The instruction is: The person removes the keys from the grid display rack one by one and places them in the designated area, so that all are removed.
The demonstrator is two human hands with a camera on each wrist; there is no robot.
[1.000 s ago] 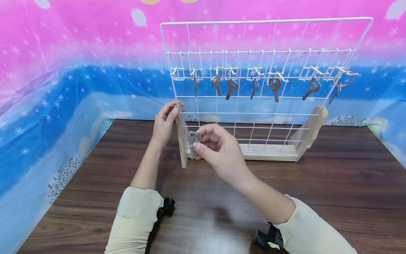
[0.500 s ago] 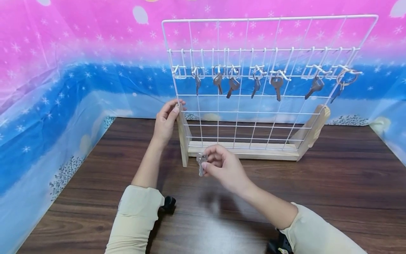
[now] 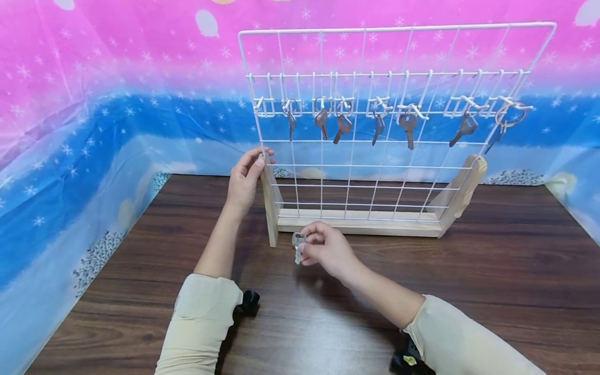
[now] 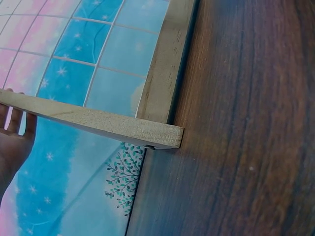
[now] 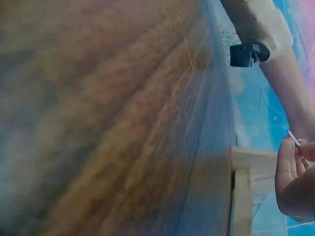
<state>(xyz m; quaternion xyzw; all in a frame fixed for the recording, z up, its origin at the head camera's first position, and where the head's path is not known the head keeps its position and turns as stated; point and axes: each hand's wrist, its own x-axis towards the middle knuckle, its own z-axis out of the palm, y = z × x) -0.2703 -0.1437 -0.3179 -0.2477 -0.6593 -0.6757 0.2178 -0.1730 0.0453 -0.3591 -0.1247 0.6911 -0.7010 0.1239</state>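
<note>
In the head view my right hand (image 3: 330, 251) pinches a silver key (image 3: 298, 247) between thumb and fingers, in front of the rack's wooden base bar. The same key (image 5: 294, 138) shows edge-on in the right wrist view. My left hand (image 3: 245, 179) grips the top of the left wooden side piece (image 3: 269, 203) of a white wire grid rack (image 3: 347, 165). In the left wrist view that hand (image 4: 15, 135) has its fingers behind the wood. Several keys hang by rings from white hooks along the grid, among them a key (image 3: 409, 127) near the middle.
The rack stands on a dark wood-grain table (image 3: 515, 291), its right wooden side piece (image 3: 464, 192) leaning outward. A pink and blue snowflake cloth (image 3: 117, 125) covers the walls behind and to the left. The leftmost hook (image 3: 264, 107) bears no key.
My right hand has moved down and slightly right with the key, away from the grid's lower left corner. The left hand keeps its grip on the side piece.
</note>
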